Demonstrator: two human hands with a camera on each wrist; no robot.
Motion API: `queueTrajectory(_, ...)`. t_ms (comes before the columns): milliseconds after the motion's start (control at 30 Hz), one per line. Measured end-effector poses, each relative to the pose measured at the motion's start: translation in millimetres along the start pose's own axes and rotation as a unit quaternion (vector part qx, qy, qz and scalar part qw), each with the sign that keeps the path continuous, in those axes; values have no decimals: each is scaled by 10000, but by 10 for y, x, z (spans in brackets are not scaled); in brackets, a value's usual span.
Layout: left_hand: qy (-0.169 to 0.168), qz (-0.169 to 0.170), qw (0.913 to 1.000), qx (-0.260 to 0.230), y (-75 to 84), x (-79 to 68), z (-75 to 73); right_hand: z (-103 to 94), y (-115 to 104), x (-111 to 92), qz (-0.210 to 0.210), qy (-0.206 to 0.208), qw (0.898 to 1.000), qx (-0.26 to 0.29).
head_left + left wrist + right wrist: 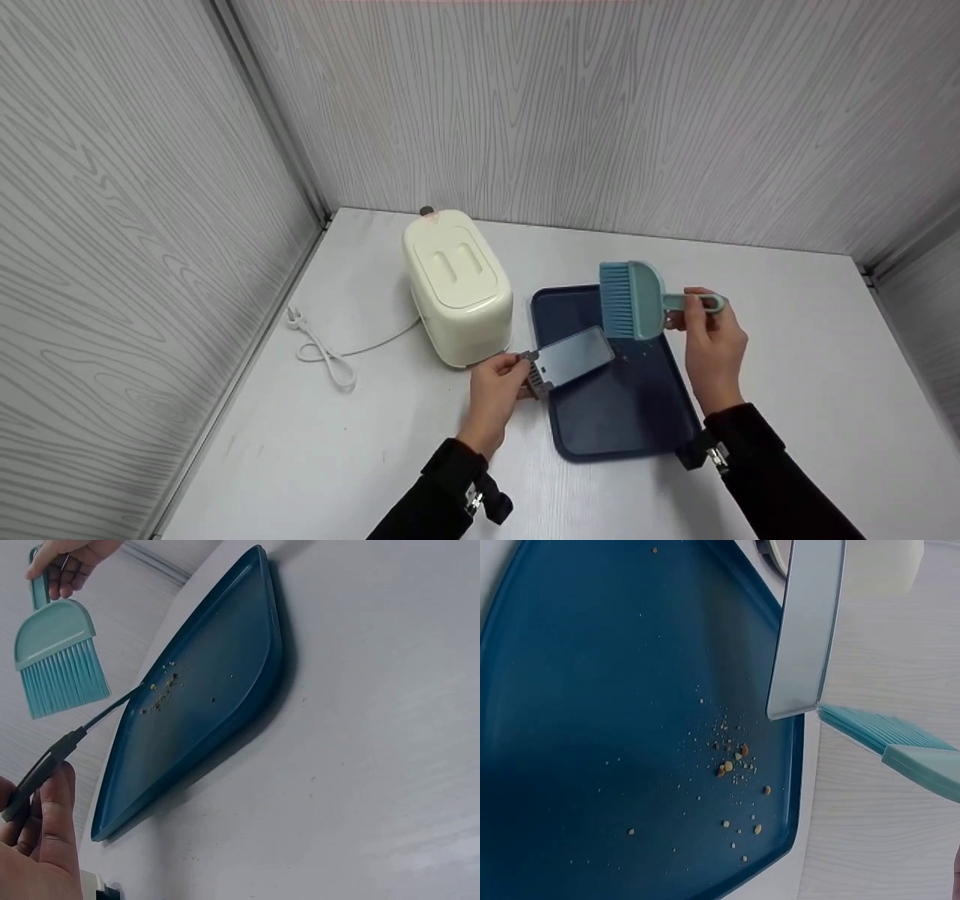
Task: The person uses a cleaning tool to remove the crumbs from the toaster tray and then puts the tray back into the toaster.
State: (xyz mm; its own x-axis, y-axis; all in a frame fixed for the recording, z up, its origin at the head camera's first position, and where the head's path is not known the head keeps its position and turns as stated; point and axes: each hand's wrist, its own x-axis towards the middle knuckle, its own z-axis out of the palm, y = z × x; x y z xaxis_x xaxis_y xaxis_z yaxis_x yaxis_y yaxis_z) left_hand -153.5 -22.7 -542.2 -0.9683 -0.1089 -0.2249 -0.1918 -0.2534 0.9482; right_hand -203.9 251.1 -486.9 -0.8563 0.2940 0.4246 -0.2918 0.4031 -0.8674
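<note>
Metal plate [576,357] between left hand [491,394] and right hand [715,349], above blue tray [615,420]. Left pinches grey end [536,377]; right curls round brush handle [674,302]; bristles [616,300] near plate, contact unclear.

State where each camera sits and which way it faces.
From the head: forward and down at the cream appliance; left hand, right hand and sleeves show.
From the left wrist: across the tray; brush and both hands show.
From the right wrist: onto the tray's crumbs; a sliver of right hand at the edge.
Both wrist views share tray, crumbs and brush.
</note>
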Motion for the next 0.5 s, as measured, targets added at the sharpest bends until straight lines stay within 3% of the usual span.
queueTrajectory(233, -79, 9, 10000, -45, 1, 1, 1, 88, -6, -15, -283, 44, 9996, -52)
queueTrajectory(500, -196, 60, 9998, -64, 4, -7, -3, 134, 26, -71, -524, -349, 9979, -172)
